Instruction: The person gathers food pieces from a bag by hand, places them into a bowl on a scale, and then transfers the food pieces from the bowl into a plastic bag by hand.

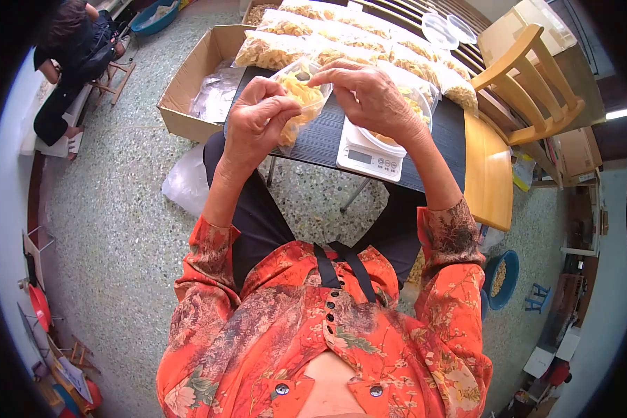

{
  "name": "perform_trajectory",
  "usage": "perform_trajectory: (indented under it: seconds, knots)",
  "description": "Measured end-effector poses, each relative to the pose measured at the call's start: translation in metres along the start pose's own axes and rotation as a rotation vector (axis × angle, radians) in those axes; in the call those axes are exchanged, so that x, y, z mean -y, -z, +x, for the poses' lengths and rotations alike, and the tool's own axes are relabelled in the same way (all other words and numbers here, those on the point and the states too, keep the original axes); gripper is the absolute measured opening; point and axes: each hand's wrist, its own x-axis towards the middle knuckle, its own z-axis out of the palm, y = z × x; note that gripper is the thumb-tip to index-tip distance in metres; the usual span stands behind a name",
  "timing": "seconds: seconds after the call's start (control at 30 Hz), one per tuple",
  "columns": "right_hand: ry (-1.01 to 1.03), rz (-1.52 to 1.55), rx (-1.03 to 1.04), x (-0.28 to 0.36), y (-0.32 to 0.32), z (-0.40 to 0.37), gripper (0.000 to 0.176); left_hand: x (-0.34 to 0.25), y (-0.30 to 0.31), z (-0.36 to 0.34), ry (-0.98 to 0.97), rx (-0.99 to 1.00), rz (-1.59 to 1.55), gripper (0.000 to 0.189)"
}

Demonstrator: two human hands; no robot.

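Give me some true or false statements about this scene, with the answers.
The left hand and right hand both pinch the clear plastic bag of yellow snack pieces. True.
The white digital kitchen scale carries nothing. False: a white bowl sits on it.
The open brown cardboard box stands on the black table. False: it stands on the floor beside it.
Filled clear bags lie in rows at the table's far side. True.

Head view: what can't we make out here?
- scale: display too small to read.
- bowl on the scale: mostly behind the right hand.
- bag: mouth covered by the fingers of the left hand and the right hand, so open or sealed is unclear.
- person top left: partly cut off by the dark lens edge.
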Motion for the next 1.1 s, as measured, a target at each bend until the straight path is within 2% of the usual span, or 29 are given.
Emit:
perform_trajectory:
  seconds: [0.03,0.1,0.13,0.2,0.23,0.27,0.33,0.4,0.47,0.5,0.63,0.7,0.73,0.83,0.87,0.93,0.97,1.07,1.1]
  knots:
    - [0.003,-0.002,-0.003,0.007,0.004,0.0,0.032,0.0,0.001,0.002,0.002,-0.002,0.005,0.016]
    - [-0.266,0.102,0.257,0.021,0.014,0.001,0.028,0.001,0.001,0.002,0.018,-0.025,-0.038,0.015]
    - [-0.266,0.101,0.256,0.013,0.008,-0.002,0.028,0.0,0.0,0.002,0.04,-0.045,-0.085,0.015]
    - [-0.021,-0.129,0.301,-0.014,-0.013,-0.01,0.029,0.002,-0.002,0.004,0.016,-0.028,-0.085,0.014]
    - [-0.04,-0.13,0.35,-0.02,-0.014,-0.006,0.028,0.002,-0.002,0.006,-0.006,-0.014,-0.083,0.014]
    - [-0.027,-0.076,0.297,-0.024,-0.015,-0.002,0.017,0.001,0.0,0.007,0.0,-0.01,-0.085,0.014]
    - [-0.045,-0.127,0.181,-0.023,-0.01,0.005,0.015,0.002,0.01,0.016,-0.008,0.023,-0.027,0.012]
    - [-0.035,-0.157,0.19,-0.02,-0.001,0.012,0.011,0.013,0.021,0.024,-0.061,0.031,-0.018,0.01]
    - [0.017,-0.149,0.161,-0.021,0.003,0.018,0.011,0.017,0.031,0.032,0.245,0.21,-0.289,0.009]
    - [0.041,-0.154,0.128,-0.022,0.001,0.02,0.015,0.017,0.035,0.035,0.347,0.285,-0.302,0.006]
    - [0.056,-0.158,0.048,-0.022,-0.011,0.019,0.015,0.025,0.03,0.042,0.206,0.271,-0.253,0.014]
    - [0.044,-0.064,0.037,-0.021,-0.014,0.017,0.013,0.02,0.032,0.043,0.251,0.491,-0.011,0.029]
    - [0.044,-0.06,0.038,-0.02,-0.016,0.015,0.013,0.018,0.03,0.041,0.255,0.492,-0.01,0.029]
    - [0.07,-0.108,0.048,-0.018,-0.021,0.009,0.013,0.011,0.021,0.04,0.22,0.658,0.269,0.043]
    - [0.068,-0.105,0.049,-0.019,-0.021,0.007,0.013,0.013,0.019,0.037,0.223,0.66,0.269,0.043]
    - [0.028,-0.094,0.034,-0.021,-0.021,0.002,0.014,0.015,0.012,0.034,-0.12,0.493,0.189,0.022]
    - [0.024,-0.094,0.032,-0.021,-0.022,0.0,0.014,0.015,0.013,0.031,-0.062,0.549,0.189,0.016]
    - [0.016,-0.099,0.062,-0.02,-0.024,-0.007,0.015,0.022,0.011,0.023,-0.099,0.557,0.174,0.017]
    - [0.018,-0.077,0.046,-0.018,-0.023,-0.01,0.015,0.022,0.013,0.023,-0.038,0.619,0.109,0.02]
